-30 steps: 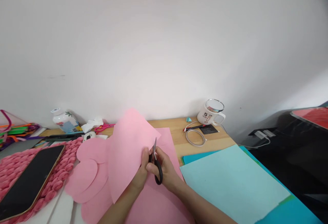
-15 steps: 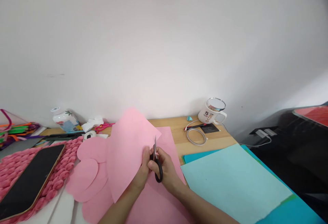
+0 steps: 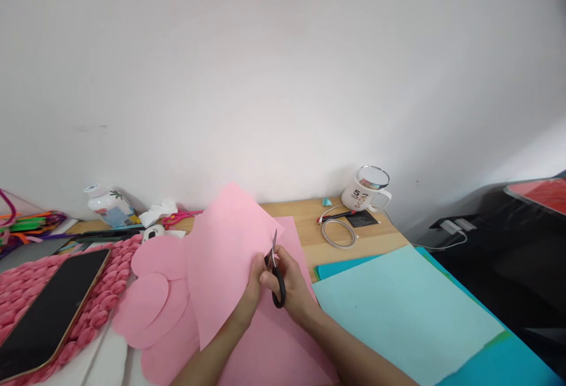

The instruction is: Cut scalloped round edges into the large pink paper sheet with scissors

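My left hand pinches the right edge of a raised pink paper sheet, fingers closed on it. My right hand grips black-handled scissors, their blades pointing up at the sheet's edge. Both hands hover over another pink sheet lying flat on the wooden desk. Rounded pink cut-outs lie just left of the held sheet.
Light teal paper on blue sheets lies right. A white mug, coiled cable and dark card stand at the back. A phone rests on a pink knitted mat left. A bottle and pipe cleaners sit behind.
The scissors and my right hand have shifted slightly right and up along the sheet's edge; the blades now tilt a little to the right. The left hand keeps its hold.
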`<state>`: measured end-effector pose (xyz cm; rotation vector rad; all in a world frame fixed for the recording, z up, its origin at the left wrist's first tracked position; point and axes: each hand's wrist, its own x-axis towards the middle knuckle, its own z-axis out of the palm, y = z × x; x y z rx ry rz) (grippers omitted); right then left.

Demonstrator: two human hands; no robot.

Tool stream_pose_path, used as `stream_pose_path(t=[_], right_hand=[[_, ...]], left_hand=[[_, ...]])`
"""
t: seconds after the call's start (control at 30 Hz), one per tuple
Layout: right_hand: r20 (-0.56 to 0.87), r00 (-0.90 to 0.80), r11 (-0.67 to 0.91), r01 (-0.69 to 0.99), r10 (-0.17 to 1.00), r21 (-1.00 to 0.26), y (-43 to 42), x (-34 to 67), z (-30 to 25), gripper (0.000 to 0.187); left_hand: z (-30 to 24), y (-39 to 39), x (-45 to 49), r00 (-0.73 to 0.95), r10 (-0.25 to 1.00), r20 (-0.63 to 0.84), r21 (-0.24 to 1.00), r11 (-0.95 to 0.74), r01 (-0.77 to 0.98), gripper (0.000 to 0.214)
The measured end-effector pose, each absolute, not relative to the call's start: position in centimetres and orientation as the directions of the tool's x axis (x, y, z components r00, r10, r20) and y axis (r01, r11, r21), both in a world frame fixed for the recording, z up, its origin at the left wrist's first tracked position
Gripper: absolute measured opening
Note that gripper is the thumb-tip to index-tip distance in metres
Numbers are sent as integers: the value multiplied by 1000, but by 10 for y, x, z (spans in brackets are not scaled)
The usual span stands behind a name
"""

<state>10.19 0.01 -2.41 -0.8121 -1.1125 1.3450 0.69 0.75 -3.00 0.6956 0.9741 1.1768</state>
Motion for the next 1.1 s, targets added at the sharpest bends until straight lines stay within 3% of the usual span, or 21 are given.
stream_pose_path(t=[0.1,0.4,0.63,0.87,1.1], right_hand=[[135,-103,94,-331,985,-939,0,101,-23,22],[44,-79,17,-321,996,-947,-1,98,-19,22],[68,-63,43,-344,996,-938,2,101,-27,26],[81,-74,49,-359,994,-932,3,102,-25,27],[49,-44,33,-303,998,-952,1,102,-18,24]], left_hand=[[-23,6,5,204,944,-261,859,323,-397,42],[-6,2,8,218,953,-210,939,259,-227,49],[-17,3,5,178,936,-304,879,348,-326,33],[-11,0,10,101,949,-297,872,313,-376,31],[-12,0,9,74,955,-289,929,298,-220,39]])
